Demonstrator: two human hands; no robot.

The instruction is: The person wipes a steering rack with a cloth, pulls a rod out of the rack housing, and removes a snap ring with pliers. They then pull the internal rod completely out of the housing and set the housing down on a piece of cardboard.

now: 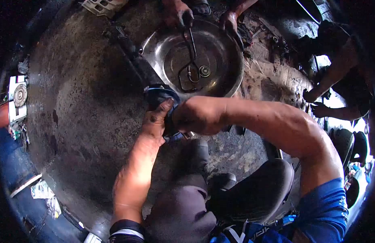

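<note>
My left hand (156, 120) is closed around a dark round part with a pale-edged rim (159, 92), its thumb lying along the near side. My right hand (200, 116) is curled in a fist against the right side of the same part; its fingers are mostly hidden, so what they grip cannot be made out. From behind the part a long dark bar (135, 60) runs up and left along the floor. Just beyond my hands stands a shiny metal basin (239, 71), holding a bent thin metal pipe (181, 77) and a small round metal part (204, 71).
Another person's hand (177, 14) holds a slim tool (192, 42) over the basin; a second hand (231, 24) rests on its rim. Further right, another person's hands (315, 103) work low down. Flattened cardboard (286, 75) lies right of the basin. My knees are below.
</note>
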